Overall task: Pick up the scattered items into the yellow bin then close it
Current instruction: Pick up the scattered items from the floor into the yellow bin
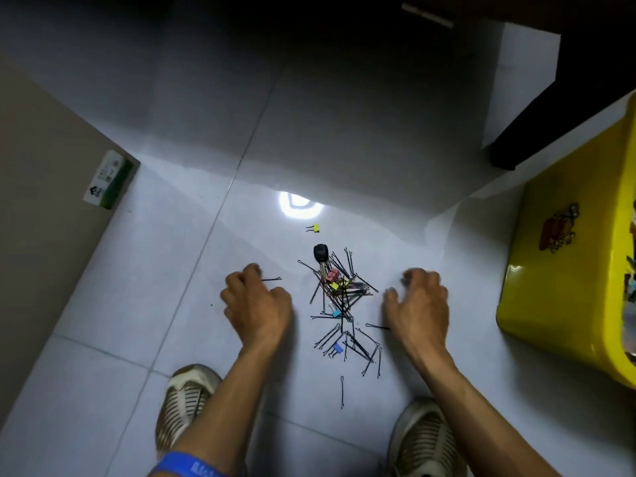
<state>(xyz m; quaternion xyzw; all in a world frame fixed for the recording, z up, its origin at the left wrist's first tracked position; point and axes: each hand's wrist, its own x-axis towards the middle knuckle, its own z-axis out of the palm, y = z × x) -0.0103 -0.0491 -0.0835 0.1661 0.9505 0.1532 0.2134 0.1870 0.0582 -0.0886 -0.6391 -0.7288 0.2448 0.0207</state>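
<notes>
I crouch over the white tiled floor with both hands down on either side of a heap of hairpins. The heap lies between my hands, its long axis running away from me, from near my shoes up to a black car key at its far end. My left hand is curled, fingertips at the end of one stray hairpin that lies crosswise, pointing toward the heap; whether I have it pinched I cannot tell. My right hand is half-spread, fingers bent to the floor, holding nothing that I can see, with another loose hairpin just beside its palm. The yellow bin stands open, well off to my right, so the right hand is nearer to it. Counting: one key, one yellow clip alone beyond the key, about four coloured clips in the heap (pink, yellow, two blue), and hairpins too many and too tangled to number. I judge sweeping both hands inward would gather the heap best.
</notes>
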